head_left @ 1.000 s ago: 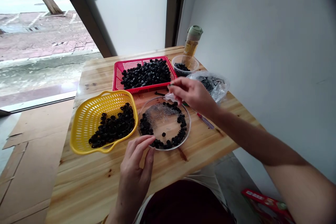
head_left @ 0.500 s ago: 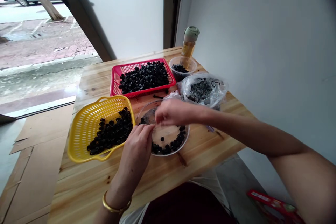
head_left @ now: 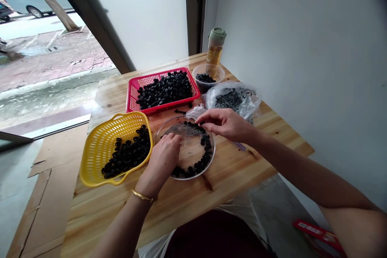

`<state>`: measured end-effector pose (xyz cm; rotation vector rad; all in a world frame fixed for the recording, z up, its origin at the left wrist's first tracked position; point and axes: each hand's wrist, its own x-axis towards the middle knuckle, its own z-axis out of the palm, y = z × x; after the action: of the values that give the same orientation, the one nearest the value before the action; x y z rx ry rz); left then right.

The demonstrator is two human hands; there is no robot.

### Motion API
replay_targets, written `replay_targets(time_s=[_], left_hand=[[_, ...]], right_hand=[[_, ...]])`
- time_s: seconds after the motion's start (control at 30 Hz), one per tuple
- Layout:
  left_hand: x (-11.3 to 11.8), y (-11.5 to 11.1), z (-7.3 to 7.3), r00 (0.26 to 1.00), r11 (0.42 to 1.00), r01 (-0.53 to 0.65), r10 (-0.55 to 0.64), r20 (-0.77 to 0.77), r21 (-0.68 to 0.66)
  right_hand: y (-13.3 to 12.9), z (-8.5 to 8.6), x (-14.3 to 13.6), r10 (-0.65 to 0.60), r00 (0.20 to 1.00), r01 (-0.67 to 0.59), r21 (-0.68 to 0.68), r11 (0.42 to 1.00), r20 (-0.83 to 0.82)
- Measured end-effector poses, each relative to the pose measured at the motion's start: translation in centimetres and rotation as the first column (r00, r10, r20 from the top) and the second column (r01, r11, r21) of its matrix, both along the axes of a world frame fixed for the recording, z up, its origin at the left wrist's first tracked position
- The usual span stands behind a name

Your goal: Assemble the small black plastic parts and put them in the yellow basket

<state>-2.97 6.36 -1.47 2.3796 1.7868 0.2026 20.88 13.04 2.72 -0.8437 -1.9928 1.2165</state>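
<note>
A round clear plastic tray [head_left: 214,157] lies between my hands. Small black round pieces [head_left: 198,166] ring its inside edge, and a pile of thin metal pins [head_left: 186,130] lies toward its far side. My right hand [head_left: 228,125] is over the far right rim, thumb and forefinger pinched on a small black piece [head_left: 202,123]. Over the tray's left side, my left hand [head_left: 167,151] has its fingers curled down and together; their tips are partly hidden, so what they hold does not show.
Left of the tray, a yellow basket [head_left: 99,145] holds black ring-like parts. Behind are a red basket [head_left: 130,100] of black pieces, a clear bowl [head_left: 223,73], a drink bottle [head_left: 215,50] and an open plastic bag [head_left: 254,100] of dark small parts. The wooden table [head_left: 242,177] borders a wall.
My right hand has moved right, from beside the left fingers to the tray's far right rim. My left hand has shifted slightly, its fingers now lower over the tray. The view has moved slightly.
</note>
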Motion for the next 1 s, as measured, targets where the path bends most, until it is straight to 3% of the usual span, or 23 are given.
replay_targets(time_s=[0.17, 0.33, 0.5, 1.0], left_hand=[[0.5, 2.1, -0.2, 0.995, 0.996, -0.021, 0.012, -0.099, -0.090], [1.0, 2.7, 0.1, 0.987, 0.986, -0.064, 0.040, -0.155, -0.155], [1.3, 2.0, 0.4, 0.985, 0.979, -0.099, 0.070, -0.160, -0.180], [1.0, 1.1, 0.4, 0.998, 0.980, -0.026, 0.012, -0.069, -0.199]], right_hand=[[-2.6, -0.7, 0.9, -0.071, 0.990, 0.047, -0.197, 0.979, -0.119], [-4.5, -1.4, 0.5, -0.087, 0.984, 0.034, -0.312, 0.950, -0.158], [-5.0, -2.2, 0.5, -0.090, 0.984, 0.032, -0.347, 0.937, -0.151], [-5.8, -3.1, 0.7, -0.160, 0.965, 0.061, -0.415, 0.908, -0.208]])
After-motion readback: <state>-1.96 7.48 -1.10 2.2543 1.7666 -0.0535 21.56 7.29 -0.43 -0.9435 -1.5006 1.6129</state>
